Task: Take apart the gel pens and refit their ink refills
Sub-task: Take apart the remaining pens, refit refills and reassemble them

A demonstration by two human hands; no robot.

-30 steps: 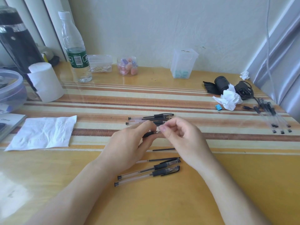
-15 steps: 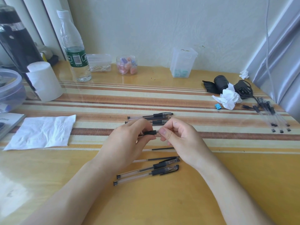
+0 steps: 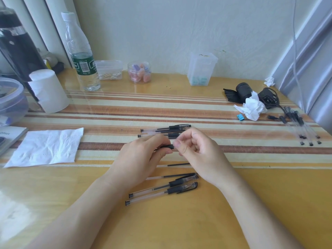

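My left hand (image 3: pixel 142 156) curls palm-down round a gel pen (image 3: pixel 167 146), thumb under its black grip, holding it level above the striped mat (image 3: pixel 107 112). My right hand (image 3: pixel 197 151) meets it, thumb and forefinger pinching the pen's tip end, I think; it's blurred. A loose refill (image 3: pixel 177 164) lies just below, and two whole pens (image 3: pixel 161 190) lie nearer me.

One black-gripped gel pen (image 3: pixel 167 146) is held level over the striped mat (image 3: pixel 233 133); two pens (image 3: pixel 165 130) lie on it, two capped pens (image 3: pixel 161 191) just off its near edge.
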